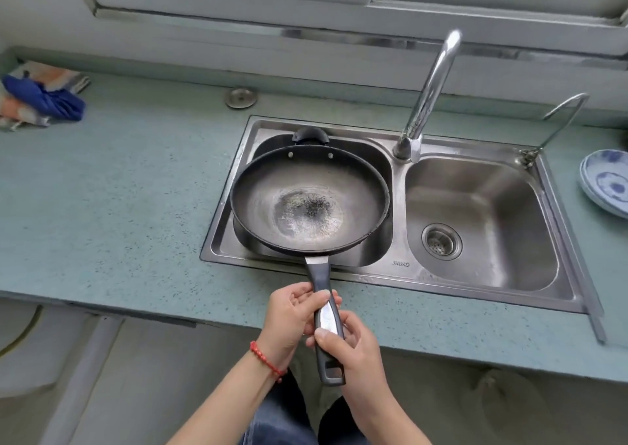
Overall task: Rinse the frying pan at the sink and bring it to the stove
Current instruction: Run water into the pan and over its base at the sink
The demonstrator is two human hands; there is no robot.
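Two hands hold one frying pan (310, 199) by its long dark handle. The left hand (291, 315) cradles the handle from the left with fingers curled around it; the right hand (346, 342) grips it lower down, thumb laid across the top. A red beaded bracelet (266, 359) sits on the left wrist.

The pan is over the left basin of a double stainless sink (401, 206), its handle reaching back over the front edge of the bench (119, 206). Its inner surface is dull grey with a dark speckled patch at the centre. A small black helper grip shows at its far rim.

Stamped lettering on the sink's front ledge reads, seen upside down, approximately "JIMMO"; the characters are small and not fully certain.

A chrome tap (428, 97) rises behind the divider. The right basin shows a drain strainer (441, 245). Blue-and-white plates (606, 182) lie on the bench at the right; crumpled blue and orange cloth (40, 96) lies at the left.
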